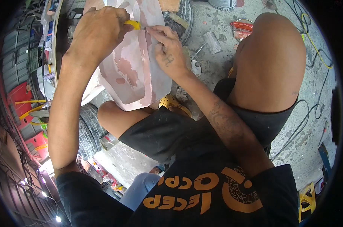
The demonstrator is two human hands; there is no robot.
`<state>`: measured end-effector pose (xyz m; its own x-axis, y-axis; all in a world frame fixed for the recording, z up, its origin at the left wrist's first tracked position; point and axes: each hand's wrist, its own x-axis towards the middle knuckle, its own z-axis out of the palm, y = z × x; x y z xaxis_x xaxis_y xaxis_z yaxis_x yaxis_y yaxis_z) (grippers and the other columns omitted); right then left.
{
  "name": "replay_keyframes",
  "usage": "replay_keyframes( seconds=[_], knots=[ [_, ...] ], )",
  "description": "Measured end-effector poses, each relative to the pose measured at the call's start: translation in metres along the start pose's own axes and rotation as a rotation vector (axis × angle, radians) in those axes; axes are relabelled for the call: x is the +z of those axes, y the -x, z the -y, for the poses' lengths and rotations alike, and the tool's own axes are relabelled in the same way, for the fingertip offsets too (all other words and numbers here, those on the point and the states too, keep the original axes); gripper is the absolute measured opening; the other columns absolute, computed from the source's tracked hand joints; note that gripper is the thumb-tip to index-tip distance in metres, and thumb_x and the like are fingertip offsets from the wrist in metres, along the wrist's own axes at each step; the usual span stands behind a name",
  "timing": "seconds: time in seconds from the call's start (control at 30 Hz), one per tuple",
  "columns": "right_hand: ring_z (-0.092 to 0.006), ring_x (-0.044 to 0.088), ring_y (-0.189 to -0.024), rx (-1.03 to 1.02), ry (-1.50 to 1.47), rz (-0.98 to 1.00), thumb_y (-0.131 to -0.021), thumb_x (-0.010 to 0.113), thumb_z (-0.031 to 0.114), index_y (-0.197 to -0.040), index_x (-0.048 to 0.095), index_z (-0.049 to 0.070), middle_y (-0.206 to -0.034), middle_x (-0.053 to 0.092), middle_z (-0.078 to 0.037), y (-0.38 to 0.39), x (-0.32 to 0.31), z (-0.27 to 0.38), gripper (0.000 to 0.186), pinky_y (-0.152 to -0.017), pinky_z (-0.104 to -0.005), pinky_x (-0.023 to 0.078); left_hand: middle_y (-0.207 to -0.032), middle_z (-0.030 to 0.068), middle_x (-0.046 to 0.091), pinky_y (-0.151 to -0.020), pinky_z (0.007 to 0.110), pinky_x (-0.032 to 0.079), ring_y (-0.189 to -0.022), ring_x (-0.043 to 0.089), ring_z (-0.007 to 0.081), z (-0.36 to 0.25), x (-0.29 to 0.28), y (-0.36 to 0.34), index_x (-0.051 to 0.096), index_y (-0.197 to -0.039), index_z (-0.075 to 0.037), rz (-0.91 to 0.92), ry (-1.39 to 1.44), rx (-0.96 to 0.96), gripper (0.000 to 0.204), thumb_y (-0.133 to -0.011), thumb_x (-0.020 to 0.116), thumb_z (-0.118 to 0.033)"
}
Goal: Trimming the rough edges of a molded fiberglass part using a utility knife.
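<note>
My left hand (97, 34) is closed on a small yellow-handled tool (132, 25) at the upper part of a large pale panel (122, 64) patched with pink filler. My right hand (170, 53) rests beside it on the panel's raised ridge, index finger reaching to the tool's tip and the other fingers curled; what its fingertips hold, if anything, is too small to make out. The panel slopes down toward my bent legs, a long pink strip running along the ridge.
Tires (89, 128) lie at left; another stands behind the panel. A metal can (222, 3), red tool (241, 28) and scraps lie on the concrete floor (311, 125). Cables (317, 60) loop at right. Another person's jeans-clad leg (143, 187) shows low behind me.
</note>
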<state>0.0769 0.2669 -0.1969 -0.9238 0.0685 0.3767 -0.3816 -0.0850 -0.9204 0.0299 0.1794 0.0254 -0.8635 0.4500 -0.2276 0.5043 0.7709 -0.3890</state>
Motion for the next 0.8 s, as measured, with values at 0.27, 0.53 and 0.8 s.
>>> replay_keyframes(
  seconds=[0.27, 0.53, 0.8],
  knots=[
    [-0.0357, 0.057, -0.106, -0.055, 0.042, -0.033, -0.077, 0.053, -0.009, -0.126, 0.071, 0.003, -0.124, 0.063, -0.014, -0.006, 0.003, -0.002, 0.053, -0.097, -0.0414, 0.048, -0.087, 0.0166, 0.069, -0.082, 0.046, 0.050, -0.086, 0.065, 0.0373, 0.003, 0.001, -0.004, 0.076, -0.104, -0.004, -0.006, -0.051, 0.004, 0.025, -0.095, 0.070, -0.027],
    [-0.0357, 0.056, -0.105, -0.045, 0.006, -0.044, -0.077, 0.052, -0.009, -0.127, 0.070, 0.003, -0.125, 0.063, -0.013, -0.015, 0.008, -0.010, 0.054, -0.097, -0.0410, 0.049, -0.089, 0.0162, 0.070, -0.080, 0.046, 0.050, -0.082, 0.066, 0.0369, 0.011, 0.005, -0.007, 0.077, -0.106, -0.006, -0.080, -0.014, 0.053, 0.024, -0.095, 0.071, -0.027],
    [-0.0368, 0.056, -0.105, -0.037, 0.029, 0.001, -0.077, 0.052, -0.008, -0.128, 0.069, 0.003, -0.126, 0.062, -0.014, -0.010, 0.003, -0.005, 0.055, -0.097, -0.0421, 0.049, -0.089, 0.0161, 0.070, -0.079, 0.045, 0.051, -0.083, 0.066, 0.0367, 0.010, 0.008, -0.001, 0.077, -0.107, -0.006, -0.034, -0.044, 0.027, 0.024, -0.095, 0.071, -0.026]
  ],
)
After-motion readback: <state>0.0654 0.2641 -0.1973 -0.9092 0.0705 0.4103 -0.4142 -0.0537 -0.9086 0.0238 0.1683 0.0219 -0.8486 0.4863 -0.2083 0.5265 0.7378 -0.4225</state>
